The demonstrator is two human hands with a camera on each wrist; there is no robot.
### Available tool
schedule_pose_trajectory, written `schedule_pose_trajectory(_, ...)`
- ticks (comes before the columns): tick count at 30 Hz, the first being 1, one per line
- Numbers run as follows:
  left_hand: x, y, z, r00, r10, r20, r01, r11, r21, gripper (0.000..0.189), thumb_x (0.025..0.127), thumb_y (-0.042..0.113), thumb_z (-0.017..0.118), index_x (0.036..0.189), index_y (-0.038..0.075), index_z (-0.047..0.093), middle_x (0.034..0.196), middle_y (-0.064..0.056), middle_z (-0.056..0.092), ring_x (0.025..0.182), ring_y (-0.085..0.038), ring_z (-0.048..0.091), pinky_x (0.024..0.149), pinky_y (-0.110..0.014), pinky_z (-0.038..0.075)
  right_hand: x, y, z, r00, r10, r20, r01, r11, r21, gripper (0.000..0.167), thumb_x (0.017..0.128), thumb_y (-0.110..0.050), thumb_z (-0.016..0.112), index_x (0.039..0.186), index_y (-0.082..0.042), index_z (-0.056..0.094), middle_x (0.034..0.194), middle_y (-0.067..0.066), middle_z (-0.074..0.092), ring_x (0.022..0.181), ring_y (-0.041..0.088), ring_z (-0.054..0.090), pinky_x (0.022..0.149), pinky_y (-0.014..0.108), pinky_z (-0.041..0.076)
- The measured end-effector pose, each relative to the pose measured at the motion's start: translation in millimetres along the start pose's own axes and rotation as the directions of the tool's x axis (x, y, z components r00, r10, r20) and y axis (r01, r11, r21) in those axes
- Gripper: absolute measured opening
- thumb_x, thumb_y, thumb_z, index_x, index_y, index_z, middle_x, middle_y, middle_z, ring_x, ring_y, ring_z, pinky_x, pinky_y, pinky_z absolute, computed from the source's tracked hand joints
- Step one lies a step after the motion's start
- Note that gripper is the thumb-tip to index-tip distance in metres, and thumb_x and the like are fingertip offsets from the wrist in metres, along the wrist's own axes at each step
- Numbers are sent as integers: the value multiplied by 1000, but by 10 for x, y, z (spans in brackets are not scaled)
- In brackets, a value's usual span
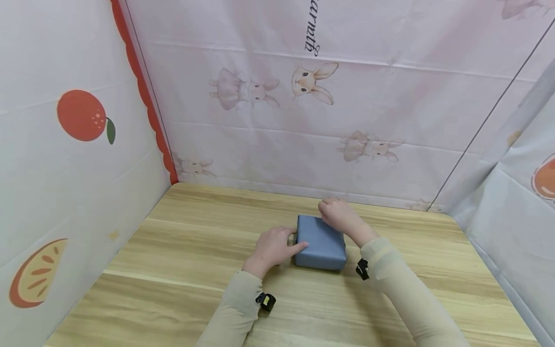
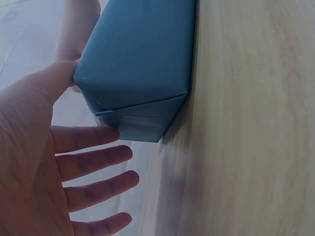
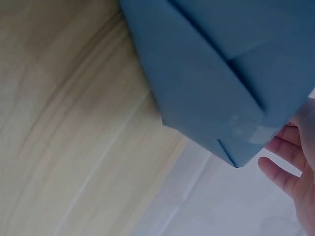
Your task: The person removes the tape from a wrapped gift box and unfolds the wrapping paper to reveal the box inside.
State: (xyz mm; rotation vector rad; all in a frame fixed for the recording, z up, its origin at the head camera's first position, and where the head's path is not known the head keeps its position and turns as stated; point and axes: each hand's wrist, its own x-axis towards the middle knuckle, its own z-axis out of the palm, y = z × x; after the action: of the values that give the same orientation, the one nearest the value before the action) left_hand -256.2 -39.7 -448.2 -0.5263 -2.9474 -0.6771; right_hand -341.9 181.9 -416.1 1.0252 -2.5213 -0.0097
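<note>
A box wrapped in blue-grey paper lies flat on the wooden table. My left hand is at its left side, the thumb resting on the top. In the left wrist view, that hand's fingers are straight and spread, with the index fingertip by the box's folded end flap. My right hand bends over the far right edge of the box. In the right wrist view, a small glossy patch like clear tape lies on the folded paper near the right fingers; the thumb and their contact are hidden.
The wood-grain table extends around the box. A pale curtain printed with rabbits hangs behind, close to the right hand. Fruit-printed sheets close off the left and right sides. Both wrists carry small black devices.
</note>
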Motion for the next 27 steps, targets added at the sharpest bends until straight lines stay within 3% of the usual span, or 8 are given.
schedule_pose_trajectory(15, -8, 0, -2, 1000, 2, 7, -2, 1000, -13, 67, 89, 68, 51, 134, 18, 60, 129, -3, 66, 116, -23, 64, 90, -42, 54, 1, 86, 51, 998, 41, 41, -44, 997, 60, 8, 93, -8, 64, 85, -10, 65, 81, 2, 64, 73, 19, 59, 68, 36, 52)
schedule_pose_trajectory(24, -3, -2, 1, 1000, -3, 6, 3, 1000, -15, 68, 89, 68, 52, 133, 16, 62, 128, -3, 67, 115, -23, 64, 90, -41, 55, -126, 127, -57, 996, 94, -9, -91, 982, 164, 3, 86, -1, 69, 88, -3, 69, 87, 9, 68, 82, 27, 65, 73, 40, 55)
schedule_pose_trajectory(27, -6, -2, 0, 1000, -8, 9, 8, 1000, -15, 69, 89, 68, 51, 132, 16, 62, 128, -4, 67, 116, -23, 64, 92, -42, 54, -197, 134, -92, 992, 114, -58, -101, 977, 187, 6, 84, 0, 70, 89, -2, 69, 87, 9, 68, 83, 28, 65, 73, 41, 54)
